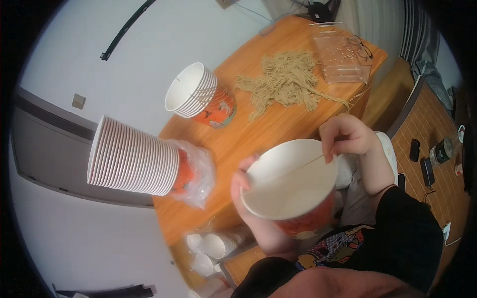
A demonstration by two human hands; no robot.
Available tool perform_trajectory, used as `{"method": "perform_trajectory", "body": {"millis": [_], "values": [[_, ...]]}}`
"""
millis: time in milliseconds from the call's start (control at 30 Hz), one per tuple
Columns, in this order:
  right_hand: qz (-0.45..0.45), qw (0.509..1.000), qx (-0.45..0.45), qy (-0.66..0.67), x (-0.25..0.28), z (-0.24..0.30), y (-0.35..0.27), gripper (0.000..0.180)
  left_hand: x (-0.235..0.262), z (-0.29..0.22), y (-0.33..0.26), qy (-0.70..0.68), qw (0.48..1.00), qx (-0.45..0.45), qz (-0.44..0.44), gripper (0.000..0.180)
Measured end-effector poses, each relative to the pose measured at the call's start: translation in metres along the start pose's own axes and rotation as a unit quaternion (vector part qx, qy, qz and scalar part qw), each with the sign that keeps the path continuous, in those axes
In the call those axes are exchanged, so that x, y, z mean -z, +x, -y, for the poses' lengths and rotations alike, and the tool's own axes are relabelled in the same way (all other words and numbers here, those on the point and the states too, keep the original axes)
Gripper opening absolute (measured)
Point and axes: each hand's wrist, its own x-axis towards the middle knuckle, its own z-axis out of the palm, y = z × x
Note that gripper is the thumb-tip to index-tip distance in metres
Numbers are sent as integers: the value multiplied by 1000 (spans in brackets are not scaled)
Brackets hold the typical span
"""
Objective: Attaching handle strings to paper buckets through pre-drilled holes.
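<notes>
One wooden table (278, 124). Two stacks of white paper bowls: long stack (131, 161) lying sideways, short stack (196, 92) upright. One pile of tan strings (283, 82). One bowl (290, 181) over lap, left hand (243, 186) gripping rim; right hand (345, 136) pinching one string (288, 174) stretched across bowl mouth.

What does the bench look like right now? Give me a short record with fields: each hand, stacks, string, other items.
left hand: grips the rim of a paper bucket, white inside, orange outside
right hand: pinches a thin string stretched across the bucket's mouth
tall stack: nested buckets lying on their side, partly in a clear plastic wrap
short stack: nested buckets on the wooden table
string pile: tan bundle on the table
other: clear plastic tray at the far end
</notes>
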Motion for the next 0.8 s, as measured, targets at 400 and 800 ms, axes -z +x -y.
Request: {"method": "perform_trajectory", "body": {"millis": [400,800], "values": [[-136,985,103,39,-30,11,-1,24,56,3,13,141,983,-61,-97,58],[-206,847,122,-475,-41,17,8,19,-31,11,-37,459,879,90,-95,31]]}}
